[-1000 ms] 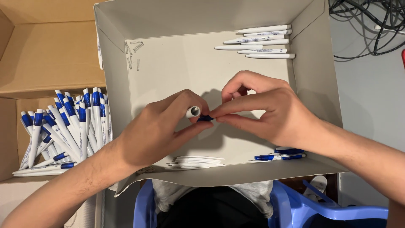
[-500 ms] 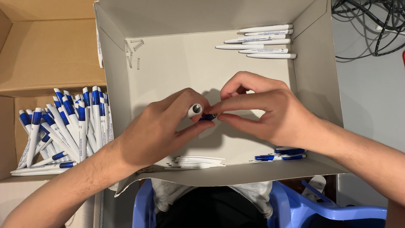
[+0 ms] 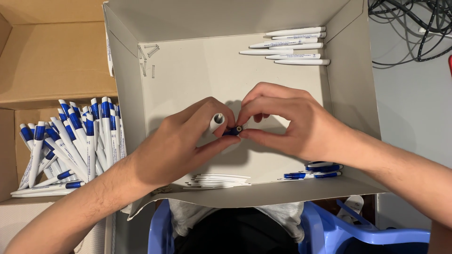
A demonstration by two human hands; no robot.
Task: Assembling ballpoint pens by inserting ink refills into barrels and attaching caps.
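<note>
While the left hand (image 3: 181, 141) pinches the white pen barrel (image 3: 216, 122), the right hand (image 3: 294, 124) grips a small blue tip (image 3: 233, 130) above the grey box (image 3: 188, 75): light, rigid, slippery plastic, best held near its joining ends.

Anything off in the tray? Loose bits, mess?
Nothing damaged or spilled. A few small springs lie scattered at odd angles in the far left corner of the grey box, while the white pen barrels and other parts sit in neat piles.
</note>
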